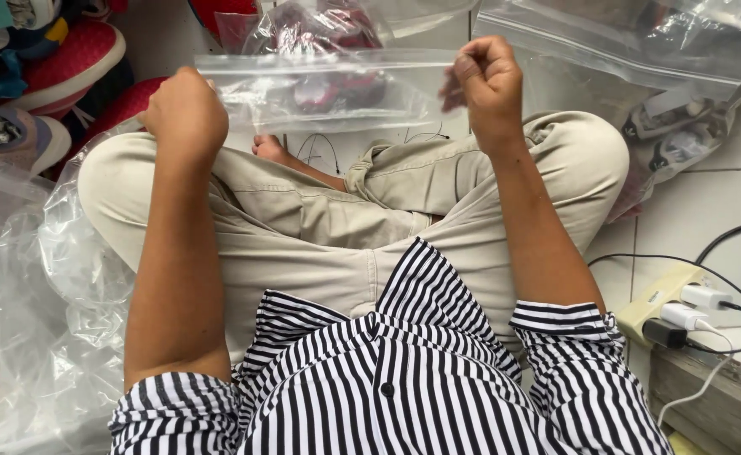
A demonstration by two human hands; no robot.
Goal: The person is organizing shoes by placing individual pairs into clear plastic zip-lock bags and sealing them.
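I sit cross-legged on a white tiled floor in beige trousers and a striped shirt. My left hand (187, 109) and my right hand (488, 77) each pinch one end of the sealing strip of a clear zip bag (328, 88), holding it stretched out flat above my knees. Something red and dark shows through the bag; I cannot tell whether it is inside it or lying on the floor behind.
More clear plastic bags lie at the left (25, 295) and upper right (640, 42), the latter over dark gear. Red and colourful shoes (58, 59) pile at the upper left. A power strip (665, 303) with white plugs and cables sits at the right.
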